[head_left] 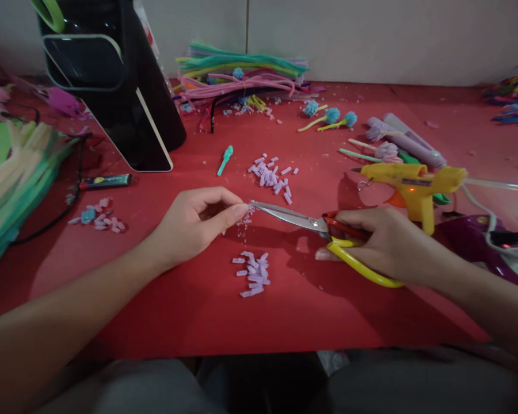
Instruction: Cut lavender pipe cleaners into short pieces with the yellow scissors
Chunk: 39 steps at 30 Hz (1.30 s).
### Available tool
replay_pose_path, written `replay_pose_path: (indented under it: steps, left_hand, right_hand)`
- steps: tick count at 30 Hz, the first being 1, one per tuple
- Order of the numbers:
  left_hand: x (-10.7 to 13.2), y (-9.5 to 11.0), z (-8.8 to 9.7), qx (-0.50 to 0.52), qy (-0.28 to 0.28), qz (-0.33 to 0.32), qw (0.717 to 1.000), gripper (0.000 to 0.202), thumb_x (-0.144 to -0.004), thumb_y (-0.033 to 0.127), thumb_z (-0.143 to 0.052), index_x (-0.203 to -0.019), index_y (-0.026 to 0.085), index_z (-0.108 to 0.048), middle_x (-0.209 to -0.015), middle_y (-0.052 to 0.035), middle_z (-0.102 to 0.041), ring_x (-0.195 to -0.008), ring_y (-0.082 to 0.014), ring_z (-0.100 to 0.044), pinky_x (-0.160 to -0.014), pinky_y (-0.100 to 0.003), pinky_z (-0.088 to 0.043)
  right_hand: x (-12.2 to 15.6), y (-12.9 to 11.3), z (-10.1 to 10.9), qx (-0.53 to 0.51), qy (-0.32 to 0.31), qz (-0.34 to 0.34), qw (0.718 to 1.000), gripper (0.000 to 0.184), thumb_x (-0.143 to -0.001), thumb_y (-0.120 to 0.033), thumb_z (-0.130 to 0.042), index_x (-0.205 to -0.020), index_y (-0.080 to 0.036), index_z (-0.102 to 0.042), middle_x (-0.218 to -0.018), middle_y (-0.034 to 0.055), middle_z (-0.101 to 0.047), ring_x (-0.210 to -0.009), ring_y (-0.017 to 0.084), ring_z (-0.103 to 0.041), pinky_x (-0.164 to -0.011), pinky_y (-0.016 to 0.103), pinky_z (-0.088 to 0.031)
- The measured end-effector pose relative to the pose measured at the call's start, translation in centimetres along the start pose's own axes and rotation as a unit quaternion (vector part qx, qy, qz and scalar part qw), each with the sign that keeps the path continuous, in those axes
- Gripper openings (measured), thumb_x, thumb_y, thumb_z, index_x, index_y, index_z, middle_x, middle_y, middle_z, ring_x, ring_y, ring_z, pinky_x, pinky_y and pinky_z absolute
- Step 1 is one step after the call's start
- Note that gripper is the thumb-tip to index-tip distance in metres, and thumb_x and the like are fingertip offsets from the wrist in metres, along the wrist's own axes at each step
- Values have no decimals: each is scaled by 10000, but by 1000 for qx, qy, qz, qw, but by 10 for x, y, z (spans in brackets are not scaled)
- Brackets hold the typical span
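Note:
My right hand (pixel 380 244) grips a pair of scissors (pixel 289 217) with one red and one yellow handle. Their blade tips point left and meet the fingertips of my left hand (pixel 202 224), whose thumb and forefinger are pinched together. A tiny pale purple piece seems to stick out of that pinch, mostly hidden by the fingers. Fine lilac trimmings lie on the red tabletop (pixel 190 310) under the blade tips. One heap of short purple pieces (pixel 254 275) lies nearer to me, and another purple heap (pixel 270 175) sits beyond the scissors.
A yellow glue gun (pixel 410 184) with a lit light stands at right, its cord trailing behind. A tall black container (pixel 142 109) stands back left. Pipe cleaners (pixel 242 69) are piled by the wall; more lie left. Blue pompom stems (pixel 331 117) and a lighter (pixel 107 181) lie around.

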<state>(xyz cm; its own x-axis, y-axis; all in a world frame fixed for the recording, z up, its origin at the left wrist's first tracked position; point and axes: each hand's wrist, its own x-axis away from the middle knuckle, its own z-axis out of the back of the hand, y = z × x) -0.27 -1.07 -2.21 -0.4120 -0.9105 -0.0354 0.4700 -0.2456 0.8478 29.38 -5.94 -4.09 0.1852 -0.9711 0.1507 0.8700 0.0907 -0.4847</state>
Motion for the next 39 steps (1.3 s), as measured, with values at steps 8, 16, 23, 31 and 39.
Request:
replay_pose_path:
  steps: [8, 16, 23, 31, 39]
  left_hand:
    - [-1, -2, 0, 1, -1, 1, 1000, 182, -884, 336, -642, -774, 194, -677, -658, 27, -612, -549, -82, -494, -539, -205, -411]
    - [-1, -2, -1, 1, -1, -4, 1000, 175, -883, 322, -644, -781, 186, -685, -657, 30, -610, -544, -75, -487, -535, -197, -405]
    - [-1, -4, -1, 4, -1, -9, 1000, 166, -885, 304, -643, -776, 187, -686, -638, 43, -595, -552, -66, -489, -540, -183, -409]
    - [-1, -4, 0, 9, 0, -12, 1000, 161, -880, 299, -645, -769, 191, -689, -645, 43, -604, -560, -68, -502, -548, -187, -419]
    - [-2, -4, -2, 14, 0, -15, 1000, 156, -879, 293, -649, -771, 185, -685, -648, 42, -603, -556, -64, -492, -539, -185, -405]
  right_hand:
    - [-1, 1, -1, 10, 5, 4, 1000, 615, -665, -772, -680, -626, -218, -414, -606, -42, -282, -572, 113, -254, -490, 279, -246]
    - [0, -3, 0, -13, 16, -10, 1000, 629, -654, -788, -674, -616, -221, -405, -617, -30, -267, -574, 120, -260, -472, 283, -245]
    - [0, -5, 0, -8, 2, -15, 1000, 631, -645, -771, -689, -623, -220, -383, -609, -40, -262, -578, 115, -243, -476, 276, -233]
    - [-1, -4, 1, -1, 5, -11, 1000, 645, -630, -784, -688, -604, -218, -381, -602, -38, -265, -582, 118, -252, -479, 279, -241]
    - [-1, -2, 0, 13, 4, -9, 1000, 640, -634, -799, -676, -614, -217, -412, -603, -37, -282, -583, 118, -263, -484, 279, -254]
